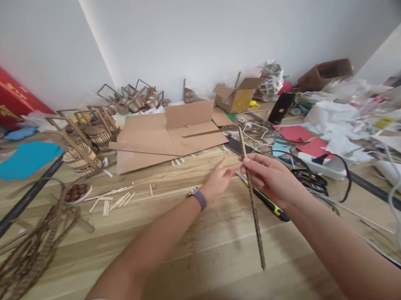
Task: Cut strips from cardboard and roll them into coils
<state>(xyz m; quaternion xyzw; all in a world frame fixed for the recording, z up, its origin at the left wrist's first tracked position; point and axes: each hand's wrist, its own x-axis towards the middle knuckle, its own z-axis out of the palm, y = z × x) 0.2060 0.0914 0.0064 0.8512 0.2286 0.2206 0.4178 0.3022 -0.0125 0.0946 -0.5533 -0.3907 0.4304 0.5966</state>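
My right hand [267, 175] pinches a narrow corrugated cardboard strip [255, 218] between thumb and fingers. One end of the strip hangs down toward me; its top bends over and runs off to the left above the flat cardboard. Just left of it, my left hand [218, 179] reaches out with its fingers apart and nothing visible in them. A yellow and black utility knife [272, 205] lies on the table beneath my right hand, its blade end close to my left fingertips.
Flat cardboard sheets [142, 133] lie ahead. On the left are small wooden buckets [82, 160], short pale sticks [114, 201], a bowl of brown balls [77, 192] and coiled cardboard strips [34, 261]. Black cords [306, 180], a white tray [325, 168] and a cardboard box [240, 98] clutter the right side.
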